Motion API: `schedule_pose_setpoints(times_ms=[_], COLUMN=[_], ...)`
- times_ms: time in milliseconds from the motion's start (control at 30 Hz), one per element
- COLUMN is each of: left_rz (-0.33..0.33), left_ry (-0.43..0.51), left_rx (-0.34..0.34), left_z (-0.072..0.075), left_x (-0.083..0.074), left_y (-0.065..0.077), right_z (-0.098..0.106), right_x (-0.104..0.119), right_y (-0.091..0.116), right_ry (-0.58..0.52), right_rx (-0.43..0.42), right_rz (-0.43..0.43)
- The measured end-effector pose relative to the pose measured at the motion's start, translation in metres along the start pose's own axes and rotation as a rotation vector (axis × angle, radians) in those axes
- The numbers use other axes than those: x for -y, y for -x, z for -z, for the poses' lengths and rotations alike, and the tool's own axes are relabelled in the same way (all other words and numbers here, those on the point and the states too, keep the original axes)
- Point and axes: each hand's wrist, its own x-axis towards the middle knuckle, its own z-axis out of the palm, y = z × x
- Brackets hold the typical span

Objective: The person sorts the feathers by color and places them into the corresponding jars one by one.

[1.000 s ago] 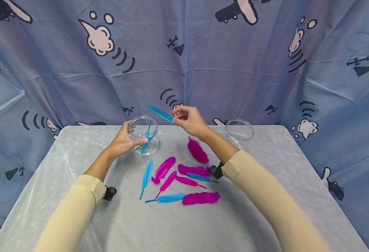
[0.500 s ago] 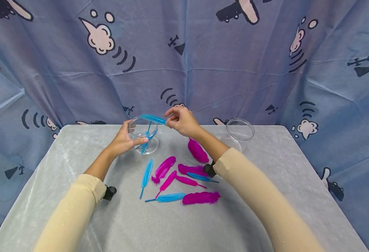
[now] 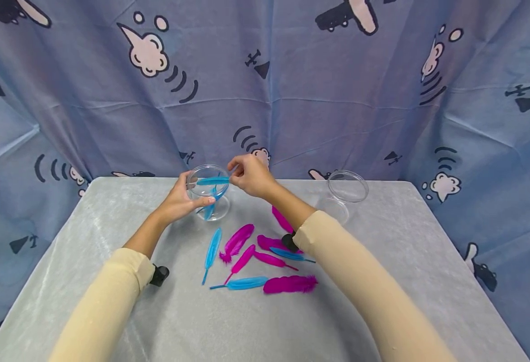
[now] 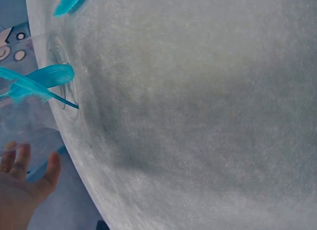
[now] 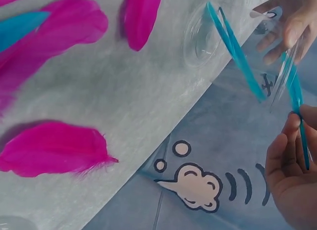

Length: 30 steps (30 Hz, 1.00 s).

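Observation:
My left hand (image 3: 177, 203) grips the side of a clear jar (image 3: 221, 209) at the table's back left, thumb across its near wall. Inside, blue feathers (image 3: 209, 211) lean crosswise; the left wrist view shows two crossing near the base. At the mouth, my right hand (image 3: 252, 176) pinches another blue feather (image 3: 211, 180) near its quill, whose dark end pokes out past the fingers in the right wrist view. The vane of this feather lies level across the opening in the head view, overlapping the rim.
Loose magenta feathers (image 3: 289, 284) and blue feathers (image 3: 248, 283) lie scattered mid-table, some overlapping. A second clear jar (image 3: 334, 210) stands at the back right, beyond my right forearm. Behind the table's far edge hangs a blue printed curtain (image 3: 229, 60).
My right hand has moved left and slightly down, bringing the pinched feather from beside the jar to across its mouth. My left hand keeps its grip on the jar.

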Motion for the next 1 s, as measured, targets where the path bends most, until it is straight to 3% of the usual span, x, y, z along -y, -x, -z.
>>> schedule_pose_setpoints(times_ms=[567,1000], left_rz=[-0.002,0.012], left_ry=[-0.006,-0.018], left_rx=[0.003,0.002], left_z=[-0.001,-0.001], left_x=[0.0,0.0], left_y=[-0.001,0.0], right_z=[-0.015,0.003], right_x=[0.012,-0.004], right_y=[-0.005,0.013], right_ry=[0.039,-0.041], right_rx=[0.009,-0.021], right_rz=[0.03,0.064])
